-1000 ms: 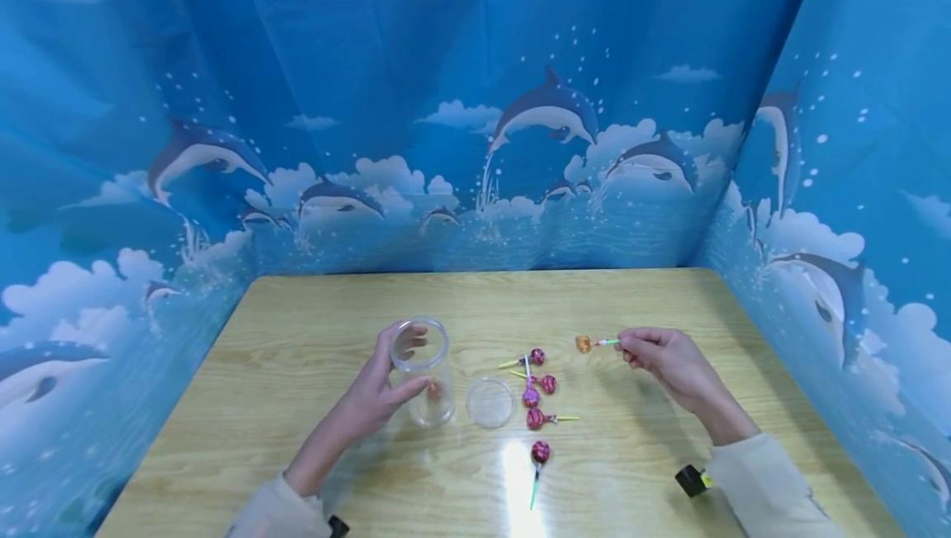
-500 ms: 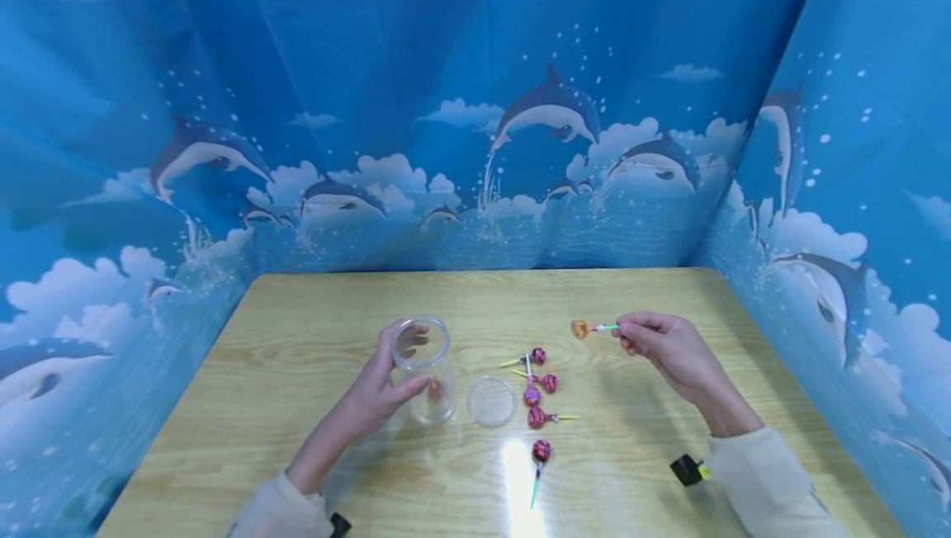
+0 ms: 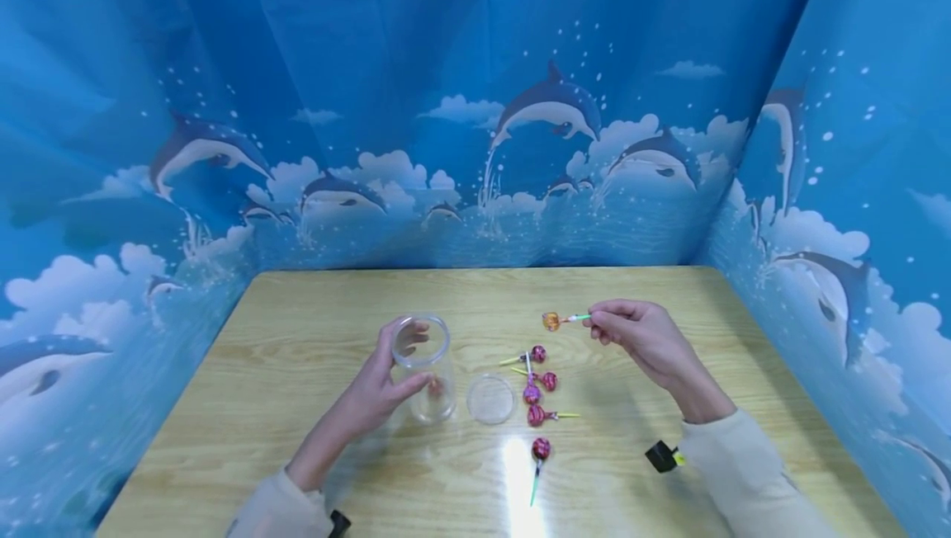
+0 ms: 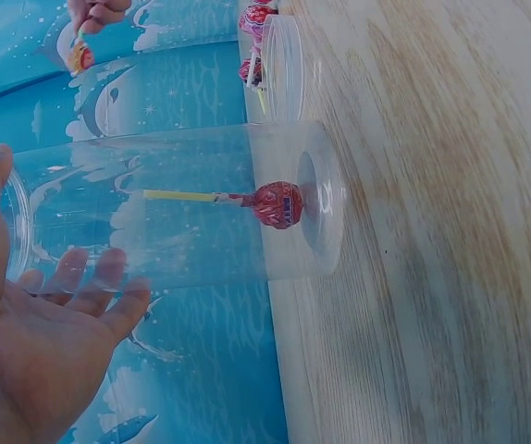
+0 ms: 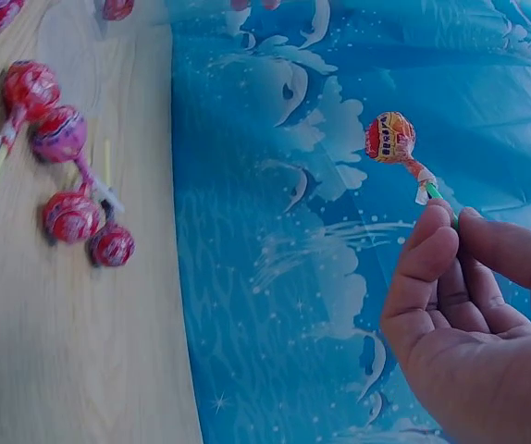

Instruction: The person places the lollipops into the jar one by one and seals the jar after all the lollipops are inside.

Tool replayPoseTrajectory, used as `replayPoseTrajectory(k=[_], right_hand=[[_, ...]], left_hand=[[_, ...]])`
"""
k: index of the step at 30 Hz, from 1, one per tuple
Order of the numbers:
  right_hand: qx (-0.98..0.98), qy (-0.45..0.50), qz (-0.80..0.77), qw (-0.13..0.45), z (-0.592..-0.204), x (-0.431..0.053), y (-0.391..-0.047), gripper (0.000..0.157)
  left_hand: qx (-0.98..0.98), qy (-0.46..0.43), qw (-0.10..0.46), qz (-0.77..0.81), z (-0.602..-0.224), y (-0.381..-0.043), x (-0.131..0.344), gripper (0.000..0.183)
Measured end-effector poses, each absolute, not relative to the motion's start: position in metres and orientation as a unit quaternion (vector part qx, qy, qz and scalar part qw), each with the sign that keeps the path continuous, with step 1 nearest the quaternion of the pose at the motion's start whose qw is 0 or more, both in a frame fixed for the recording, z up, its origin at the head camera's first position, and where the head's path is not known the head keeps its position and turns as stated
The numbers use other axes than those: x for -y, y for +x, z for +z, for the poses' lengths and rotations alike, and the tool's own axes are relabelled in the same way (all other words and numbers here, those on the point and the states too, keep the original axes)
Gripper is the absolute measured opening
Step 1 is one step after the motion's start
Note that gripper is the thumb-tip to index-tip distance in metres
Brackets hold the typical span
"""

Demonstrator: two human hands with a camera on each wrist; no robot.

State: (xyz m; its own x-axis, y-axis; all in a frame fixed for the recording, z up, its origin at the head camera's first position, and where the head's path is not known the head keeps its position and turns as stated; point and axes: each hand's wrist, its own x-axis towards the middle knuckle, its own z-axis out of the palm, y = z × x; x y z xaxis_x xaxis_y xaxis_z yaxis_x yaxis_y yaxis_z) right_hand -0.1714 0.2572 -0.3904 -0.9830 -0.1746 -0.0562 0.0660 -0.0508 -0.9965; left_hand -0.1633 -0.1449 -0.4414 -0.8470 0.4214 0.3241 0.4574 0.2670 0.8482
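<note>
Lollipop (image 3: pixel 551 321), orange-wrapped, is being pinched by its green stick (image 3: pixel 581 318) in the right hand (image 3: pixel 642 340), aloft at two o'clock from the jar (image 4: pixel 196 227). Jar is being gripped upright by the left hand (image 3: pixel 382 389), red lollipop (image 4: pixel 279 205) being contained inside. Lid (image 3: pixel 490 399) is being flanked, from one to five o'clock, by five more lollipops (image 3: pixel 549 382).

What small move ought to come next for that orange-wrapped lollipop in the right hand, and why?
I'd probably carry the orange-wrapped lollipop left, above the tall, clear cylindrical jar. The right hand pinches its green stick, the left hand holds the jar upright, the clear round lid lies off beside it, and a red-wrapped lollipop is inside.
</note>
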Motion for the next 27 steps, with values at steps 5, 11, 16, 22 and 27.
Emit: replayPoseTrajectory(k=[5,11,16,22,27], right_hand=[[-0.686,-0.055,-0.72,0.087,-0.384,-0.242,-0.175,0.012],[-0.68,-0.085,-0.721,0.101,-0.38,-0.222,-0.18,0.015],[-0.681,-0.092,-0.718,0.109,-0.377,-0.206,-0.182,0.02],[-0.676,-0.096,-0.721,0.115,-0.373,-0.187,-0.182,0.014],[-0.672,-0.112,-0.722,0.12,-0.369,-0.172,-0.183,0.02]], left_hand=[[0.794,-0.283,0.023,-0.537,-0.441,-0.164,0.145,0.078],[0.795,-0.286,0.03,-0.535,-0.442,-0.163,0.145,0.078],[0.796,-0.284,0.029,-0.534,-0.441,-0.162,0.144,0.08],[0.796,-0.278,0.026,-0.537,-0.442,-0.162,0.144,0.08],[0.798,-0.269,0.021,-0.54,-0.442,-0.162,0.144,0.08]])
